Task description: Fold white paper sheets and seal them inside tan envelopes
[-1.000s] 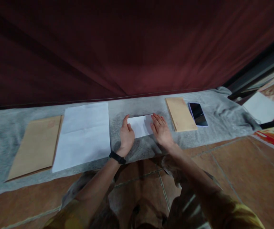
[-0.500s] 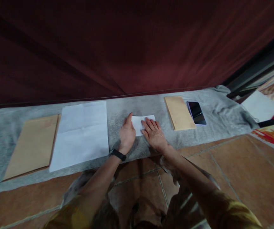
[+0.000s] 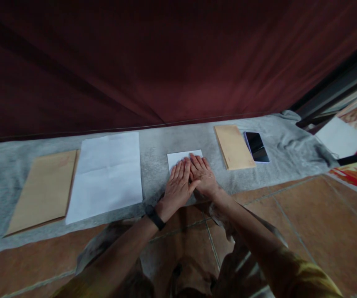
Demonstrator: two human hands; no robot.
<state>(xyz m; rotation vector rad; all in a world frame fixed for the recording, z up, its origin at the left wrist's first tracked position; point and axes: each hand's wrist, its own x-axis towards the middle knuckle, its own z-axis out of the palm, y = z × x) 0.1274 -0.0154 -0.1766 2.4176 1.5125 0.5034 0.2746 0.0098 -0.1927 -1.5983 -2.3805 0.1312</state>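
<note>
A small folded white sheet of paper lies on the grey cloth, partly covered by both hands. My left hand, with a dark band on its wrist, lies flat on the paper's near left part, fingers stretched forward. Beside and touching it, my right hand rests flat over the paper's right side, fingers outstretched. Neither hand grips anything. Left of them is a stack of larger white sheets with a crease across the middle.
Brown envelopes lie at the far left, partly next to the white stack. On the right are smaller tan envelopes and a phone. A dark red curtain hangs behind the grey cloth. Tiled floor shows in front.
My left hand has moved right from the paper's left edge and now lies flat on it against my right hand. The right hand has barely moved.
</note>
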